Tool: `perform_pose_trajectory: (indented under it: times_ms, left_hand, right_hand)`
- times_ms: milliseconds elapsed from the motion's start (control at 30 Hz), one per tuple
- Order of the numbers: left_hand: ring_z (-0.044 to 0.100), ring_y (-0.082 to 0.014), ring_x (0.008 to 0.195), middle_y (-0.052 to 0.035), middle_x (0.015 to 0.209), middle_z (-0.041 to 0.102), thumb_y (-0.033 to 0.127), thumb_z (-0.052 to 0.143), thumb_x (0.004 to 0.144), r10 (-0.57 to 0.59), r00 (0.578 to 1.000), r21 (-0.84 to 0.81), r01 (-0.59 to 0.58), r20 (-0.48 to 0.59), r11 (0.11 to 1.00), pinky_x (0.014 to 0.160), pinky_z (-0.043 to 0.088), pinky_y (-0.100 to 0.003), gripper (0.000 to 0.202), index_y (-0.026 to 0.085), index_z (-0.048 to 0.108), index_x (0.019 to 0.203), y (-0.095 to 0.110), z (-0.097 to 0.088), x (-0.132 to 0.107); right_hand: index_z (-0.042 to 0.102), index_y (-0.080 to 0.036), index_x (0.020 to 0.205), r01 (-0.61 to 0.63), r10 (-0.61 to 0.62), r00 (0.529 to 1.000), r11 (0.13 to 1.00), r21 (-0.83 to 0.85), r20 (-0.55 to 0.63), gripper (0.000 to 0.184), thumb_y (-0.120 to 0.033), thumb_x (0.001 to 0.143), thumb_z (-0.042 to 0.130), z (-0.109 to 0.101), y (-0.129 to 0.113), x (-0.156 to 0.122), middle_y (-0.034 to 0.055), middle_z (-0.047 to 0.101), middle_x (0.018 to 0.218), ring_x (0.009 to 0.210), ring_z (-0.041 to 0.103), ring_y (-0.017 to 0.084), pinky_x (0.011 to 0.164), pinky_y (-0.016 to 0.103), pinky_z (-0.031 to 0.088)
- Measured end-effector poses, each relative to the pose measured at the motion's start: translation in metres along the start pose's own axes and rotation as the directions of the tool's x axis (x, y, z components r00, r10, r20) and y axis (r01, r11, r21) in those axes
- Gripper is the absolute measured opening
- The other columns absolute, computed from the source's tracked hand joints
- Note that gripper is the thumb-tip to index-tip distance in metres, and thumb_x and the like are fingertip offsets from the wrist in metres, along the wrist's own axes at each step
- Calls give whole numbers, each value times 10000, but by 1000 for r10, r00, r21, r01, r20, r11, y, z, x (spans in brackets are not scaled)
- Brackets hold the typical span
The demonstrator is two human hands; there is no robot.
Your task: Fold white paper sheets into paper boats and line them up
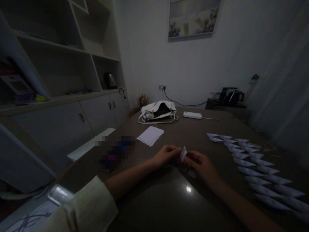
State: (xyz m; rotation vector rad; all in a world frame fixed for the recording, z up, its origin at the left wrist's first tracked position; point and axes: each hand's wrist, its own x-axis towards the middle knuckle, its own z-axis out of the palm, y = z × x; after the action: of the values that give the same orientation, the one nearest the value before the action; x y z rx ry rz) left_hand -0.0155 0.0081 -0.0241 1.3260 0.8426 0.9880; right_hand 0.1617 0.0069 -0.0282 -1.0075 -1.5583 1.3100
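A small folded piece of white paper (183, 154) is held up on edge over the dark table, between my two hands. My left hand (166, 155) pinches its left side with thumb and fingers. From the right, the fingertips of my right hand (201, 165) close on the opposite side. Off to the left lies a loose stack of white paper sheets (150, 135). Rows of folded white paper boats (251, 161) stand along the right side of the table.
At the table's far side sit a white handbag (158, 112) and a white power bank (192, 115) with a short strap or cable. A blurred-out dark object (117, 153) lies on the left. Behind, a kettle (233, 96) stands on a side stand.
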Motion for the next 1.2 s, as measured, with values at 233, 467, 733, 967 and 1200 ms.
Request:
perform_pose_trajectory:
  times_ms: [233, 467, 733, 967, 1200]
  left_hand:
    - [577, -135, 730, -57, 814, 633, 308, 765, 642, 66, 998, 126, -65, -5, 990, 692, 438, -249, 414, 104, 634, 978, 6, 0, -1]
    - [582, -130, 721, -58, 826, 630, 295, 742, 674, 46, 999, 95, -48, 22, 994, 663, 429, -240, 372, 111, 606, 967, 4, -4, 2]
    - [603, -122, 677, -43, 804, 641, 266, 762, 650, -14, 999, -38, 15, 34, 999, 661, 438, -246, 436, 130, 576, 1021, 5, -4, 1]
    - [607, -120, 658, -38, 819, 634, 234, 735, 681, -40, 997, -132, 49, 66, 990, 638, 447, -244, 427, 143, 556, 1058, 4, -5, 1]
    - [597, -112, 648, -28, 803, 621, 226, 727, 689, -32, 996, -124, 42, 80, 991, 631, 448, -241, 420, 145, 534, 1054, 7, -4, -1]
  right_hand:
    - [617, -158, 731, 23, -23, 1000, 999, -25, 13, 277, -419, 664, 679, 0, 1, 1, 6, 606, 641, 569, 548, 126, 544, 244, 423]
    - [597, -155, 725, 23, -22, 999, 1000, -15, 46, 307, -458, 696, 643, 0, -1, 0, -17, 545, 587, 515, 476, 102, 514, 233, 375]
    - [596, -157, 735, 27, -27, 995, 1000, 0, 101, 328, -482, 707, 628, 0, 0, 1, -14, 541, 596, 522, 472, 103, 513, 235, 375]
    - [597, -156, 727, 9, -15, 994, 998, 56, 107, 291, -441, 706, 652, 0, -4, -2, -25, 528, 602, 524, 458, 90, 519, 222, 368]
    - [579, -165, 701, 14, -21, 995, 998, 68, 98, 340, -496, 687, 656, 1, -4, -1, -33, 514, 569, 484, 455, 85, 485, 216, 372]
